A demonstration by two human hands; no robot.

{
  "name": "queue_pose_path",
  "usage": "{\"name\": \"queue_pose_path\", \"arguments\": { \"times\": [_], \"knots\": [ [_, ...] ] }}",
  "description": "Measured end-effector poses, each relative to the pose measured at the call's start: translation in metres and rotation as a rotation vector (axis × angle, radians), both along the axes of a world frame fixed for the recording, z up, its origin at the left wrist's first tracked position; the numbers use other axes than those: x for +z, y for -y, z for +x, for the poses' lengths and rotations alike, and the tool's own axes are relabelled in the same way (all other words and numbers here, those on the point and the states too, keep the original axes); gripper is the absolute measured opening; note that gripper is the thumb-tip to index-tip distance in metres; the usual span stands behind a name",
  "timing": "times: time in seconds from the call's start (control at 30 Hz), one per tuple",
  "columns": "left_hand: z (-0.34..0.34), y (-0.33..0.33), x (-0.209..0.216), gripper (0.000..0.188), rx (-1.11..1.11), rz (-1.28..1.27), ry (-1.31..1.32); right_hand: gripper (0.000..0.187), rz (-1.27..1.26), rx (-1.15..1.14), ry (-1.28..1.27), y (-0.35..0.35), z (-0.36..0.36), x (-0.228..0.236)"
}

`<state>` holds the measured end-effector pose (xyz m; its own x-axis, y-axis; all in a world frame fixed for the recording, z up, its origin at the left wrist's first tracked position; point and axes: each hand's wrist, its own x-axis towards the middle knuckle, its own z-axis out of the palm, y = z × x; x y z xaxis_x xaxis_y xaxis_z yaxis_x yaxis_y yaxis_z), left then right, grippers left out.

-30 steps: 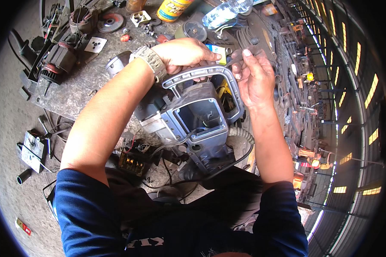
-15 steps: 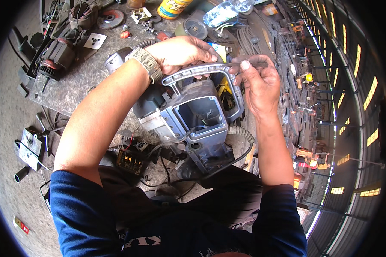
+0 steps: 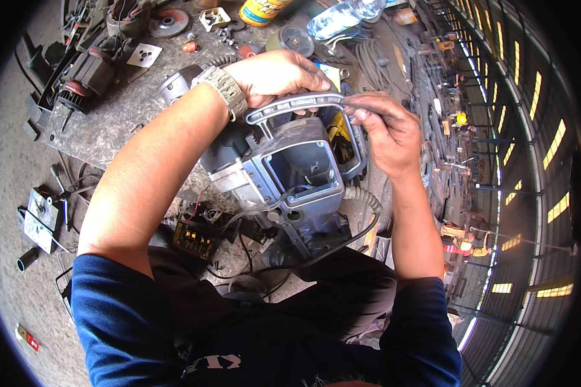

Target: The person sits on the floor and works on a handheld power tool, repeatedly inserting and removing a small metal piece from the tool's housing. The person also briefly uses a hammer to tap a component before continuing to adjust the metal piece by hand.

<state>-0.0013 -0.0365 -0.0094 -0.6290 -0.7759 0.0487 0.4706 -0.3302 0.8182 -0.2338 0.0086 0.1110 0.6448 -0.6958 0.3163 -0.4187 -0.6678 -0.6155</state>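
In front of me stands a grey metal power tool housing (image 3: 313,201), tilted, with a squared open cavity facing up. Its loop-shaped handle frame (image 3: 357,145) rises at the far side. My left hand (image 3: 279,76) is closed over the top of this frame, with fingertips showing beneath the bar. At the frame's right corner, my right hand (image 3: 388,132) is closed in a pinch on a thin dark rod (image 3: 368,106), its tip against the frame. The fingers cover most of the rod, so its kind is unclear.
A circuit board (image 3: 193,240) with wires lies left of the housing; a black cable (image 3: 329,260) loops below it. A motor (image 3: 87,80), a grinding disc (image 3: 168,23), a plastic bottle (image 3: 342,19) and a yellow container (image 3: 259,11) sit on the worktable. My knees are close beneath.
My right hand's fingers have closed and turned down around the thin rod, which lay level between them before. The left hand stays on the handle frame.
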Motion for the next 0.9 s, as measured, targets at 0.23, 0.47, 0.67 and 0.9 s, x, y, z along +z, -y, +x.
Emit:
{"name": "queue_pose_path", "arguments": {
  "times": [0.23, 0.47, 0.67, 0.9],
  "knots": [
    [0.000, 0.000, -0.002, 0.032, 0.024, 0.004, 0.003, 0.016, -0.175, 0.054, -0.078, -0.001, 0.005, 0.000],
    [-0.001, 0.000, -0.003, 0.031, 0.028, -0.011, 0.029, 0.019, -0.334, 0.005, -0.095, -0.008, 0.006, -0.007],
    [-0.001, -0.003, -0.001, 0.033, 0.051, -0.042, 0.058, 0.020, -0.307, -0.054, -0.075, -0.005, 0.009, -0.009],
    [-0.001, -0.004, -0.001, 0.033, 0.077, -0.035, 0.063, 0.019, -0.084, -0.038, -0.102, -0.002, 0.011, 0.006]
  ]
}}
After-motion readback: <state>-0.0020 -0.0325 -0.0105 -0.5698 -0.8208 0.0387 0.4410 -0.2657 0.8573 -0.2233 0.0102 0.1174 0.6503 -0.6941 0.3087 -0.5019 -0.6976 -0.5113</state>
